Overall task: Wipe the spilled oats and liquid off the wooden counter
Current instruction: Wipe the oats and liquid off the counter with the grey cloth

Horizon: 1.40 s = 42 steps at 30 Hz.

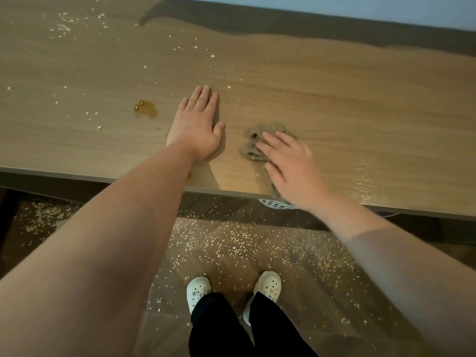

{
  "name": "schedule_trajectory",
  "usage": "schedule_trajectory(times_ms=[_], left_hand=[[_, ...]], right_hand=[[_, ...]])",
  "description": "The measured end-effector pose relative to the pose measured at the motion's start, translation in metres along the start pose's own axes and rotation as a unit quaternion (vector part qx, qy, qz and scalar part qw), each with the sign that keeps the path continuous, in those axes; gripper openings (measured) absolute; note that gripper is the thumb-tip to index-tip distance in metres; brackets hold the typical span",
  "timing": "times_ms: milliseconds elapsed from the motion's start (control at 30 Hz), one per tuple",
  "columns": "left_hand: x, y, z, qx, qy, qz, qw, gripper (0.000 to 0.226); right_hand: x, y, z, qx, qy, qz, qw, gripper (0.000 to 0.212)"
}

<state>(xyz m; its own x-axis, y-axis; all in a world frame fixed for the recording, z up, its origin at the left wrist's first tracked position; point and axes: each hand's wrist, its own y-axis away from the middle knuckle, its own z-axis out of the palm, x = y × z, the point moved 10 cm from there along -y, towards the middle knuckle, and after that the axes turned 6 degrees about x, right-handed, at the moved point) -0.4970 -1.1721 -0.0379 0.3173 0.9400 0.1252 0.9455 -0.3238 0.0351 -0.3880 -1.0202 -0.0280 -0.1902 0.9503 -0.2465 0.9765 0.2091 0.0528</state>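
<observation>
The left hand (pixel 195 126) lies flat, fingers straight, on the table (pixel 360 99) just right of the puddle (pixel 145 110), and farther right the right hand (pixel 292 164) presses a cloth (pixel 253 148) with straight fingers.

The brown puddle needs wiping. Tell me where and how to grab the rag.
Grip the rag at its bunched mound, coming from above with the right hand that rests flat on it. The crumpled folds stand up off the counter, so there is something to curl round. The flatter part near the front edge probably offers less.
</observation>
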Motion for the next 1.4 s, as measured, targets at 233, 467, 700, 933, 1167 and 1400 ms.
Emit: schedule_trajectory(times_ms=[233,467,700,933,1167,1400], left_hand=[[0.002,0.004,-0.009,-0.035,0.073,0.005,0.997,0.070],[-0.086,0.073,-0.039,0.030,0.053,-0.028,0.998,0.066],[-0.182,0.113,-0.031,0.018,-0.030,-0.117,0.993,0.066],[-0.217,0.114,-0.021,-0.004,-0.036,-0.249,0.968,0.075],[-0.220,0.115,-0.019,-0.021,-0.028,-0.263,0.964,0.078],[-0.231,0.115,-0.019,0.001,0.018,-0.343,0.939,0.085]], right_hand=[[0.023,0.010,-0.013,0.130,0.051,0.256,0.957,0.050],[-0.015,-0.011,0.003,0.050,0.059,0.060,0.995,0.049],[-0.015,0.003,-0.007,0.181,0.034,0.372,0.910,0.050],[-0.066,-0.021,0.006,0.157,0.071,0.336,0.926,0.051],[-0.156,-0.071,0.031,0.051,0.081,0.113,0.989,0.053],[-0.061,-0.016,0.002,0.135,0.075,0.313,0.937,0.051]])
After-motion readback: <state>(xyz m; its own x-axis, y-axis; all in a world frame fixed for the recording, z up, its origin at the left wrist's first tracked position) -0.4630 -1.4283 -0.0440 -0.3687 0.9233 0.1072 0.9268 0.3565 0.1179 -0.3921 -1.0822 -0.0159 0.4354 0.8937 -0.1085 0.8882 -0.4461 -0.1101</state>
